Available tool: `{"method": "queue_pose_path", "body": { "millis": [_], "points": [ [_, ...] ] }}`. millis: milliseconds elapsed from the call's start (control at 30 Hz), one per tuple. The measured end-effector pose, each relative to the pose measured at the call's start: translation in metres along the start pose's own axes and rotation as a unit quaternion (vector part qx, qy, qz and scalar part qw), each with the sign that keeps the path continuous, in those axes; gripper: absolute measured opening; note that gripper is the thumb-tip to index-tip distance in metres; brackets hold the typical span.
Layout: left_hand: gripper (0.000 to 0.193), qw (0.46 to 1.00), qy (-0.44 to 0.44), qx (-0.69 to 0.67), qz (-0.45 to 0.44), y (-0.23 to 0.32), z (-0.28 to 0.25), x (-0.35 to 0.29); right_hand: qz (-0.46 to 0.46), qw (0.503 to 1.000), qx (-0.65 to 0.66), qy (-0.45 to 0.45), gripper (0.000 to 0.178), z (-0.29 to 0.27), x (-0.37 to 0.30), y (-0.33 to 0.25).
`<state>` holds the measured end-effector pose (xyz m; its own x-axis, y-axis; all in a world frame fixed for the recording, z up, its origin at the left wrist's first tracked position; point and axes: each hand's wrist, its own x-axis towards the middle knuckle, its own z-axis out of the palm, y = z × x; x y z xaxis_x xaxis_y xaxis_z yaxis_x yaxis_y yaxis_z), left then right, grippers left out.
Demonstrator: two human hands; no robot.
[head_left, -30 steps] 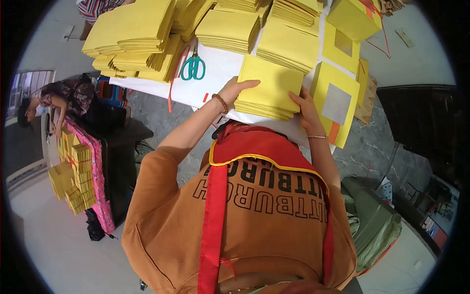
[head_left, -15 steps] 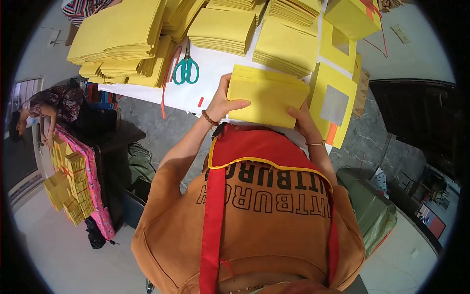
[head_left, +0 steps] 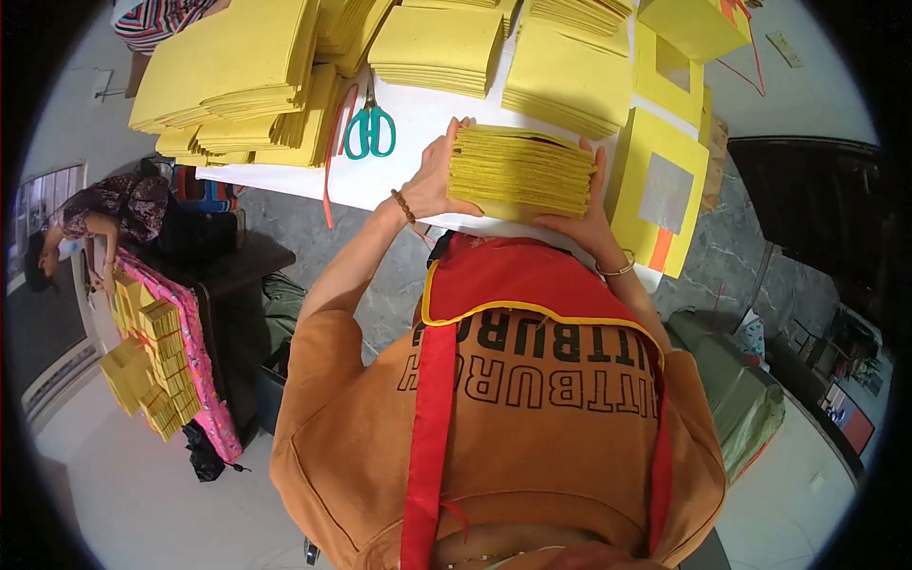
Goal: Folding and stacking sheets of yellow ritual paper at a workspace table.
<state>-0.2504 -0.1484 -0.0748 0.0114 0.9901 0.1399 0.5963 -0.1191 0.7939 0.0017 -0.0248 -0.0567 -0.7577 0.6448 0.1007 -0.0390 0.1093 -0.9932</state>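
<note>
A thick stack of folded yellow papers (head_left: 521,173) stands tilted over the near edge of the table, its layered edges turned up toward me. My left hand (head_left: 437,180) grips its left end, fingers behind and thumb in front. The other end is held by my right hand (head_left: 584,217), with fingers up along the side and the thumb under the front. Teal-handled scissors (head_left: 370,131) lie on the white tabletop to the left of the stack, beside a red ribbon (head_left: 330,180).
Large piles of yellow paper (head_left: 223,66) cover the table's far left, with more stacks (head_left: 437,47) behind. Yellow boxes with grey panels (head_left: 655,204) stand at the right. At far left a person (head_left: 114,214) handles yellow bundles (head_left: 166,356) on a pink-covered table. A dark screen (head_left: 807,209) is at right.
The stack has been turned in my hands: its broad flat face was toward me, and now its layered edges are. Both hands have shifted to its ends.
</note>
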Motion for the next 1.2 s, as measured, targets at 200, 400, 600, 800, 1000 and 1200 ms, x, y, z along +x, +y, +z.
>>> {"method": "queue_pose_path", "body": {
  "millis": [200, 400, 600, 800, 1000, 1200],
  "points": [
    [0.142, 1.000, 0.004, 0.014, -0.020, -0.005, 0.003, 0.000, 0.027, 0.997, 0.075, 0.007, 0.131, 0.004, -0.003, -0.008],
    [0.119, 0.998, 0.001, 0.037, -0.057, 0.006, -0.013, 0.021, 0.042, 0.996, 0.038, 0.061, 0.125, 0.008, 0.006, -0.016],
    [0.099, 0.995, -0.003, 0.097, -0.025, -0.006, -0.007, 0.020, 0.038, 0.997, -0.008, 0.069, 0.120, 0.009, 0.012, -0.009],
    [0.105, 0.988, -0.051, 0.140, -0.043, 0.004, -0.015, 0.027, 0.092, 0.991, 0.044, 0.083, 0.107, 0.005, 0.020, -0.009],
    [0.117, 0.891, 0.161, -0.424, 0.004, 0.033, -0.026, 0.012, 0.192, 0.947, 0.252, 0.059, 0.061, 0.003, 0.013, -0.013],
    [0.134, 0.716, 0.260, -0.647, -0.018, 0.070, -0.007, 0.020, 0.172, 0.890, 0.419, 0.044, 0.058, 0.023, 0.015, -0.003]
  ]
}}
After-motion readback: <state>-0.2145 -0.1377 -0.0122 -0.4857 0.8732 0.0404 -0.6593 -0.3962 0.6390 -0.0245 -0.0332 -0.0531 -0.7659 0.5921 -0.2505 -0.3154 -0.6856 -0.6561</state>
